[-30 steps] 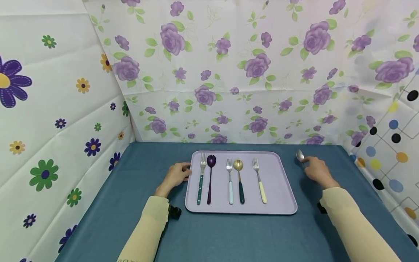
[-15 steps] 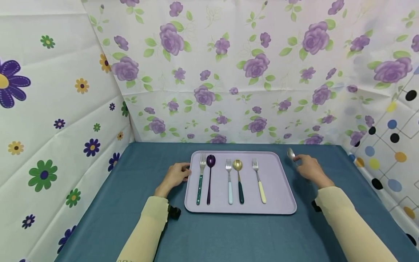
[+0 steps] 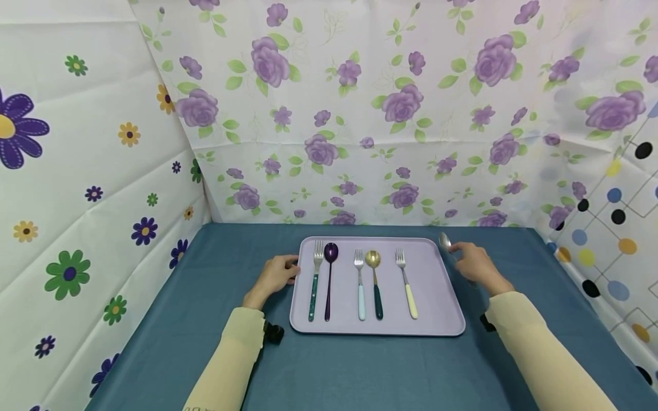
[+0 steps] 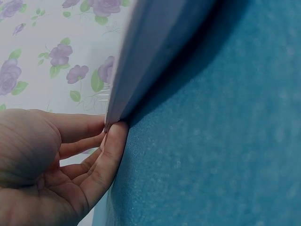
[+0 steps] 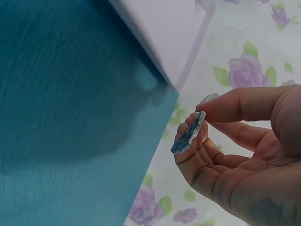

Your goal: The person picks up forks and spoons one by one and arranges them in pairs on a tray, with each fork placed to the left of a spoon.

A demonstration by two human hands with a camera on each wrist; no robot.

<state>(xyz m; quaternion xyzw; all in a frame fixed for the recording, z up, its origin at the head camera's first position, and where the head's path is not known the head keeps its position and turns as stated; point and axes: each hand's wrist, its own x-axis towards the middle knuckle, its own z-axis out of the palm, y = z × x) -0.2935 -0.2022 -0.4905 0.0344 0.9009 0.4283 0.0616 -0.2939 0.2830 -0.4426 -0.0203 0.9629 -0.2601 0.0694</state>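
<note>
A silver-bowled spoon (image 3: 444,241) is pinched between thumb and fingers of my right hand (image 3: 476,265), just off the tray's right edge; its patterned blue-grey handle (image 5: 189,133) shows in the right wrist view. My left hand (image 3: 275,275) pinches the left rim of the pale lilac tray (image 3: 437,308), thumb and fingertips on the edge in the left wrist view. On the tray, from left, lie a green-handled fork (image 3: 314,288), a purple spoon (image 3: 330,257), a light-blue-handled fork (image 3: 361,294), a gold spoon with a dark green handle (image 3: 378,299), and a yellow-handled fork (image 3: 410,294).
A blue-grey cloth (image 3: 329,371) covers the table beneath the tray. Flowered sheets (image 3: 349,114) stand along the back and left, and a dotted sheet (image 3: 612,245) closes off the right side.
My right hand has moved left with the spoon, from out over the cloth to beside the tray's right edge. The left hand and the cutlery on the tray stay put.
</note>
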